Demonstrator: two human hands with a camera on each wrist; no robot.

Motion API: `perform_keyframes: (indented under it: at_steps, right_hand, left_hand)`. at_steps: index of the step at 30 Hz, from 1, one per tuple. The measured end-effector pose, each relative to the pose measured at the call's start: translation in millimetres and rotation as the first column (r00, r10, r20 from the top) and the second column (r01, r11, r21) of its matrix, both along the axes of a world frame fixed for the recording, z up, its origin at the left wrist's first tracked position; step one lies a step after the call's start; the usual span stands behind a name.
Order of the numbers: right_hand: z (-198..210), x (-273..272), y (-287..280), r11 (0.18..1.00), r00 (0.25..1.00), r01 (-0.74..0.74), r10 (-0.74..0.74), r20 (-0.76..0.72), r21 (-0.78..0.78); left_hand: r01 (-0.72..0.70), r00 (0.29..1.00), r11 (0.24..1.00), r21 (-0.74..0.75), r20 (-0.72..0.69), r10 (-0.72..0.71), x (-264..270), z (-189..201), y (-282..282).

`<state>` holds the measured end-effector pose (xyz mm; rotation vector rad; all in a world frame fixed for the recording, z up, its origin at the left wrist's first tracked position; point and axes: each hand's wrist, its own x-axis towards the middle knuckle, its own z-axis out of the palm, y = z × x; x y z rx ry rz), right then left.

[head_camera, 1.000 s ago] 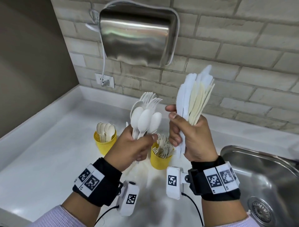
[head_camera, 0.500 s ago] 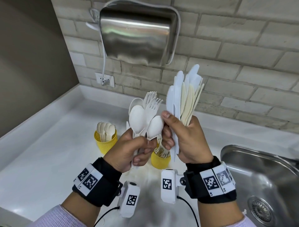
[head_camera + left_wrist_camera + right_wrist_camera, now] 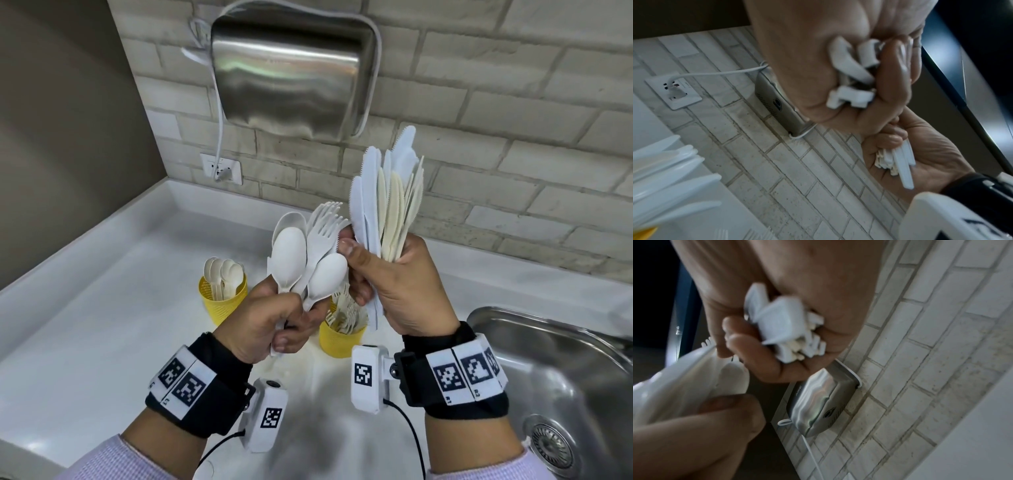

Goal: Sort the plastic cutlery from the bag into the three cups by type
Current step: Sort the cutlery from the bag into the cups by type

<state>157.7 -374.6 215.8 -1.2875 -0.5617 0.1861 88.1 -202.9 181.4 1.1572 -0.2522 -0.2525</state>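
While both my hands hover above the counter [image 3: 85,308], this is what I read off the views.
Left hand [image 3: 270,322]: fingers curled tight round the handles of a mixed bunch of spoons and forks [image 3: 308,253], heads up.
Right hand [image 3: 407,291]: fingers wrapped round a fan of knives [image 3: 387,198], blades up; its thumb tip touches the left bunch.
Left yellow cup [image 3: 224,301]: on the counter, spoons standing in it.
Right yellow cup [image 3: 337,339]: just below my hands, forks in it.
Third cup: I cannot find it.
Sink [image 3: 565,370]: at my right.
Hand dryer [image 3: 291,68]: on the brick wall.
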Motion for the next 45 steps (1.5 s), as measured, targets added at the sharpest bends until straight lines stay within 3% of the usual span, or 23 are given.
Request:
perform_keyframes:
  at_steps: [8,12,19,25,31,37,39,41,43,45]
  right_hand:
    - [-2.4,3.3,-6.3,0.998,0.999,-0.048,0.047,-0.017,-0.04]
    - [-2.8,2.1,-3.4,0.995,0.998,0.055,-0.053,0.033,-0.079]
    - [-6.8,-3.2,10.3,0.972,0.969,0.233,-0.235,0.07,0.043]
    - [-2.3,2.5,9.8,0.926,0.947,0.319,-0.319,-0.035,0.202]
    - [-11.2,-1.3,10.3,0.966,0.971,0.238,-0.236,-0.033,0.097]
    - [0.4,-3.8,13.8,0.863,0.929,0.338,-0.244,-0.277,0.376]
    - [3.0,-1.2,11.7,0.811,0.913,0.365,-0.216,-0.346,0.457]
    - [2.0,3.2,9.0,0.773,0.904,0.37,-0.17,-0.393,0.515]
    - [-0.1,7.7,5.7,0.753,0.89,0.377,-0.134,-0.435,0.539]
    - [-1.6,9.9,2.5,0.762,0.902,0.349,-0.116,-0.416,0.545]
  left_hand:
    - [-0.019,0.999,1.0,0.022,-0.05,0.02,-0.6,-1.1,-1.8]
    - [-0.053,0.997,0.996,0.076,-0.055,0.058,-0.9,1.5,-3.7]
    - [-0.093,0.995,0.993,0.079,-0.041,0.096,-2.1,3.9,-3.3]
    - [-0.138,0.988,0.984,0.117,-0.048,0.144,-1.8,0.2,-0.5]
    - [-0.206,0.977,0.955,0.214,-0.004,0.211,-2.5,7.6,-7.1]
    - [-0.293,0.956,0.923,0.248,0.083,0.281,-3.1,14.0,-11.7]
    - [-0.342,0.939,0.89,0.303,0.15,0.309,-2.5,14.1,-11.9]
    - [-0.444,0.889,0.796,0.41,0.308,0.337,-1.4,13.6,-12.3]
    - [-0.526,0.837,0.695,0.489,0.444,0.321,-0.4,13.2,-11.8]
    - [-0.563,0.809,0.645,0.517,0.504,0.303,0.7,11.3,-12.5]
